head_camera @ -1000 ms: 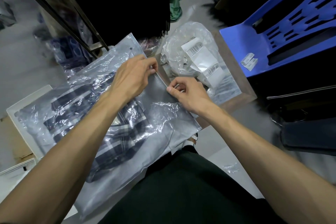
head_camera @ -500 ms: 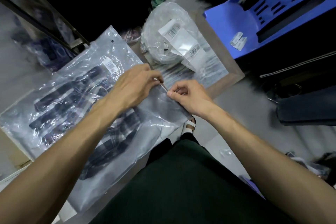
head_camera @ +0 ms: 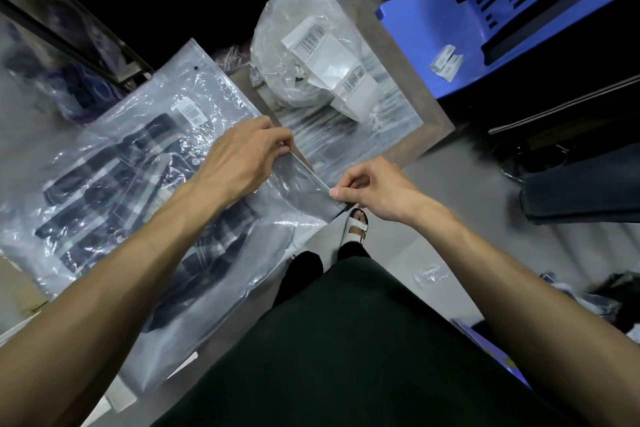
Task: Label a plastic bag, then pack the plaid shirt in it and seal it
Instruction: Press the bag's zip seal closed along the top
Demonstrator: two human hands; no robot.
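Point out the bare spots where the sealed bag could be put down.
Bare grey floor lies between the right hand, the low wooden table and the dark folded cloth. The table is crowded with a bag of barcode labels. The left hand side is filled by the bagged plaid shirt.

The plaid shirt [head_camera: 138, 191] lies inside the plastic bag [head_camera: 207, 94], left of the label pouch [head_camera: 311, 55].

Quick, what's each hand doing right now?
Left hand: closed, pinching the seal edge of the plastic bag.
Right hand: closed, pinching the same edge farther along.
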